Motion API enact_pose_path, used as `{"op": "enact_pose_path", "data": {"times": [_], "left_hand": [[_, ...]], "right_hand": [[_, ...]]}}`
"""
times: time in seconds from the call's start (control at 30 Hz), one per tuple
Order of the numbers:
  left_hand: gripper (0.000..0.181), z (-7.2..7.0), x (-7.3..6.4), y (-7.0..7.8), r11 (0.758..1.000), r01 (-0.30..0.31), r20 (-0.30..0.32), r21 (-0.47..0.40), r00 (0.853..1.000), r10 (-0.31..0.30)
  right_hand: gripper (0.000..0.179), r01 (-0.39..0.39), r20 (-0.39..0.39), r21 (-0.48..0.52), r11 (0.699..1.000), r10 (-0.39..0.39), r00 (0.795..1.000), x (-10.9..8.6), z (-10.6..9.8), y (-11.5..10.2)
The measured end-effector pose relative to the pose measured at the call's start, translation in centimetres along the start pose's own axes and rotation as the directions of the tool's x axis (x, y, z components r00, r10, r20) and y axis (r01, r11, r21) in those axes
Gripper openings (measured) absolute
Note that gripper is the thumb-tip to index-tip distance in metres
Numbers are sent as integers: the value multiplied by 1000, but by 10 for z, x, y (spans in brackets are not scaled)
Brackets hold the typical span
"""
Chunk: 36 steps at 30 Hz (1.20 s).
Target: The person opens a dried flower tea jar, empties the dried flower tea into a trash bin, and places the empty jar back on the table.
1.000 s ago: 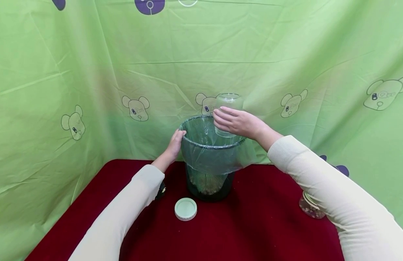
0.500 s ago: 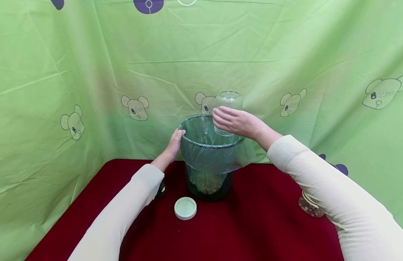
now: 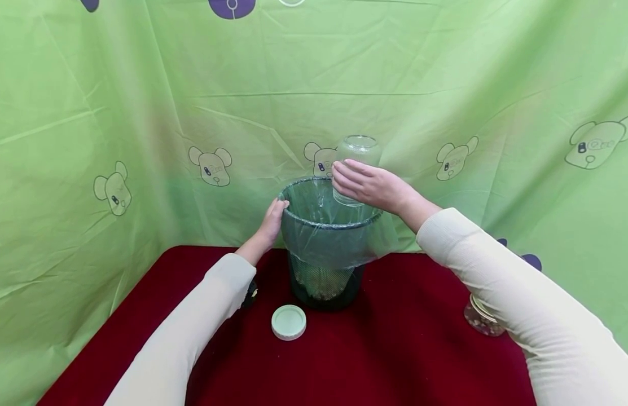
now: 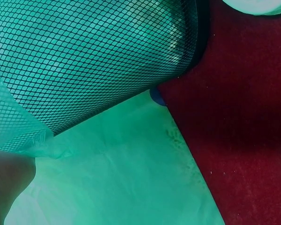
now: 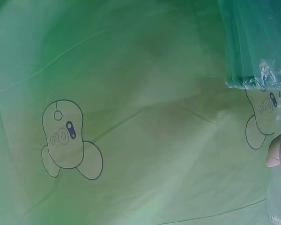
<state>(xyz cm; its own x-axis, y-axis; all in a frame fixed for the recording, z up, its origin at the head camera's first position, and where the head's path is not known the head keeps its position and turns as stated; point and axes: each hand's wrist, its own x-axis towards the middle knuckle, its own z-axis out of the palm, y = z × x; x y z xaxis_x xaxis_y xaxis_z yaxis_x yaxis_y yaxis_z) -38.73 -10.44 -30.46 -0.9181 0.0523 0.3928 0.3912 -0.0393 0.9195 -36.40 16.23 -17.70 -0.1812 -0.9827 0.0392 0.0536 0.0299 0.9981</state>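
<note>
Glass jar (image 3: 361,148): inverted, base up, at the right part of the wastebasket's mouth; middle hidden by fingers, cut off in the right wrist view. Whether its lip dips below the wastebasket's rim cannot be told.

Right hand (image 3: 372,187): forearm reaching in from near right, back of hand toward the viewer, fingers pointing left; grip curled round the jar.

Left hand (image 3: 273,221): arm extended from near left; grip on the wastebasket's left rim, thumb over the edge, other fingers hidden.

Mesh wastebasket (image 3: 353,287): upright on the red table (image 3: 405,349), its upper part under a translucent green liner (image 3: 326,245); contents indistinct through the mesh.

Pale green lid (image 3: 289,321): flat, near the wastebasket.

Second jar (image 3: 480,321): right, partly behind the sleeve (image 3: 501,287); small contents, unidentifiable.
</note>
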Motion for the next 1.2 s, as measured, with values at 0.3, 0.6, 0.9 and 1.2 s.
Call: {"op": "enact_pose_path", "data": {"times": [0.3, 0.6, 0.9, 1.2], "left_hand": [[54, -1, 1, -1, 1000, 4, -6, -4, 1000, -4], [54, -2, 1, -2, 1000, 0, 0, -5, 1000, 0], [56, -1, 1, -1, 1000, 10, 3, 8, 1000, -10], [56, 0, 1, 1, 1000, 18, -1, 8, 1000, -18]], "right_hand": [[52, -91, -88, 42, 995, 95, 992, -1, 2, 7], [43, -251, -30, 242, 937, 266, 963, -2, 0, 8], [64, -535, 222, 463, 707, 492, 842, -5, -8, 10], [77, -704, 379, 545, 455, 615, 691, -8, -10, 12]]}}
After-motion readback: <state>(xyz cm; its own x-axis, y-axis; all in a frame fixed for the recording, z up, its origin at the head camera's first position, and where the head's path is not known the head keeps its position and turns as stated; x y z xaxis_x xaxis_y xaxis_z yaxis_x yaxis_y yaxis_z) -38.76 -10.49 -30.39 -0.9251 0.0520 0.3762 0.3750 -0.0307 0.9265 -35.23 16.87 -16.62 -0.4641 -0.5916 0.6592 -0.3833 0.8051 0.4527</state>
